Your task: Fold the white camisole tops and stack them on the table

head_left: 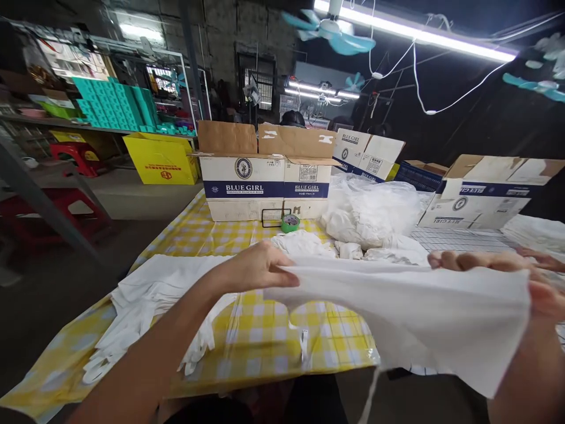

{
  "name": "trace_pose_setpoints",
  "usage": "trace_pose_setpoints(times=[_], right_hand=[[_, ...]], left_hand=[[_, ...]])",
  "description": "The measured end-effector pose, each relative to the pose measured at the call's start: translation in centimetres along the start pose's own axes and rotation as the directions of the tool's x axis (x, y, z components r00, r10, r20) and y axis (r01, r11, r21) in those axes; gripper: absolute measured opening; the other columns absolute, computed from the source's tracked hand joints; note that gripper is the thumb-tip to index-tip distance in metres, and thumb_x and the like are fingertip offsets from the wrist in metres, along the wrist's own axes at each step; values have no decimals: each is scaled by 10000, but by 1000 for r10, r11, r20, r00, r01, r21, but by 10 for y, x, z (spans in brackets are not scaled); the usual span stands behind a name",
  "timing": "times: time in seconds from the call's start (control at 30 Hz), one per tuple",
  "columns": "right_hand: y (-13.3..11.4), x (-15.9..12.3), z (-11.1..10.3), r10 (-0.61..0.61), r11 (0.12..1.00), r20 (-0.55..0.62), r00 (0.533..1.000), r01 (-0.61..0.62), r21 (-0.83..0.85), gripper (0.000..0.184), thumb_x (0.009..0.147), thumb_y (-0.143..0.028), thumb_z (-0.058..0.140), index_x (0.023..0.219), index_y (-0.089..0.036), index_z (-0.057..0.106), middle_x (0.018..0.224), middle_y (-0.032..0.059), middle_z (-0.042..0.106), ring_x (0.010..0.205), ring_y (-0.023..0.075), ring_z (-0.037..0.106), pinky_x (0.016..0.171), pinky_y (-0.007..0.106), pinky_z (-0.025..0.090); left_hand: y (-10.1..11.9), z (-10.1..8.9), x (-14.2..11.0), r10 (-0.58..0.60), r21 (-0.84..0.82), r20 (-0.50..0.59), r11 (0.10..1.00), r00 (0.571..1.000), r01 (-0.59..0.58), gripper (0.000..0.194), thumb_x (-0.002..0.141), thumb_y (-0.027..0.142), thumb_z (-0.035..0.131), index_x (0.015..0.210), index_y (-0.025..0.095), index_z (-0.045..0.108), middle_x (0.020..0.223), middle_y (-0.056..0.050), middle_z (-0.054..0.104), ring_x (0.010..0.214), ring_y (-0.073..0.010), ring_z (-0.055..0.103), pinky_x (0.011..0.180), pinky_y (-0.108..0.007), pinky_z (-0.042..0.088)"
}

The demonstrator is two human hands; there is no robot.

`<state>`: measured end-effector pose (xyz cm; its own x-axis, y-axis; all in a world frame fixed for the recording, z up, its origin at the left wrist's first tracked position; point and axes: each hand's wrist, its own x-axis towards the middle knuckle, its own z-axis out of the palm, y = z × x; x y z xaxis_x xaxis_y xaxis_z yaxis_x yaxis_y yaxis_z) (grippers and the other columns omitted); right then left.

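White cloth (424,312) is held up in front of the person, stretched between both hands above the near edge of the table. Its lower edge curves inward near the left hand, and a broad corner hangs down on the right.

The left hand (253,268) pinches one end between thumb and fingers. The right hand (544,292) grasps the other end, fingers curled over the top edge; its thumb cannot be made out.

Below lies a yellow checkered tablecloth (251,341). On it, beside the left forearm, is a loose pile of white cloths (154,280) with narrow loops trailing toward the near edge. Beyond the hands stand a Blue Girl carton (251,191) with raised flaps, a green tape roll (290,223) just in front of it, and a bulky clear plastic bag (375,206) with white contents.
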<state>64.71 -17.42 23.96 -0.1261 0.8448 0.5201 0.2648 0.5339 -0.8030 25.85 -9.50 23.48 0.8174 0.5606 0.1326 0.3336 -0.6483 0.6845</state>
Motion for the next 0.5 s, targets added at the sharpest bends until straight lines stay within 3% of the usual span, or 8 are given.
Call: trace_pose_setpoints(times=[0.1, 0.17, 0.23, 0.3, 0.37, 0.43, 0.5], right_hand=[[-3, 15, 2, 38, 987, 23, 999, -41, 157, 43, 633, -416, 700, 657, -382, 688, 634, 35, 632, 741, 263, 615, 698, 442, 486], [-4, 25, 1, 104, 985, 64, 993, -111, 129, 122, 644, -353, 731, 764, -372, 720, 803, 51, 679, 820, 262, 622, 684, 394, 498], [-8, 35, 5, 146, 980, 107, 983, -159, 122, 93, 658, -343, 732, 749, -322, 727, 810, 62, 670, 734, 225, 617, 592, 329, 491], [-16, 46, 16, 165, 971, 127, 978, -184, 154, 88, 679, -338, 723, 743, -278, 714, 762, 55, 640, 638, 178, 585, 521, 281, 461], [-26, 57, 34, 163, 961, 143, 976, -190, 200, 93, 723, -330, 695, 727, -238, 683, 673, 24, 580, 552, 125, 531, 470, 237, 417], [-37, 66, 54, 137, 958, 162, 977, -172, 230, 152, 774, -317, 652, 672, -206, 632, 586, -13, 496, 484, 80, 460, 428, 203, 356], [-47, 74, 70, 98, 965, 185, 978, -140, 224, 181, 789, -328, 637, 669, -197, 607, 575, -22, 483, 468, 71, 436, 410, 197, 326]], left_hand=[[9, -16, -7, -43, 12, 78, 999, 996, 42, 450, 792, 478, 539, 511, 147, 422, 513, 48, 256, 469, -61, 231, 442, -242, 152], [9, -14, -10, -91, -40, 200, 994, 976, 101, 495, 798, 522, 504, 493, 155, 377, 507, 47, 233, 459, -63, 196, 431, -252, 137], [7, -3, -10, -143, -172, 274, 966, 951, 195, 522, 824, 574, 414, 514, 154, 411, 502, 37, 296, 459, -67, 242, 426, -241, 180], [6, 15, -6, -114, -412, 358, 872, 927, 266, 606, 846, 634, 241, 588, 149, 496, 505, 17, 381, 463, -79, 315, 425, -229, 238], [8, 35, 3, 16, -636, 438, 712, 899, 297, 711, 828, 676, 120, 703, 137, 568, 501, 2, 436, 453, -90, 366, 407, -224, 270], [14, 53, 13, 143, -747, 474, 587, 869, 311, 690, 808, 697, 200, 790, 129, 591, 503, 4, 470, 415, -86, 387, 364, -215, 271], [20, 62, 19, 185, -790, 460, 531, 869, 305, 544, 783, 649, 408, 773, 134, 581, 494, 23, 475, 361, -67, 367, 324, -201, 252]])
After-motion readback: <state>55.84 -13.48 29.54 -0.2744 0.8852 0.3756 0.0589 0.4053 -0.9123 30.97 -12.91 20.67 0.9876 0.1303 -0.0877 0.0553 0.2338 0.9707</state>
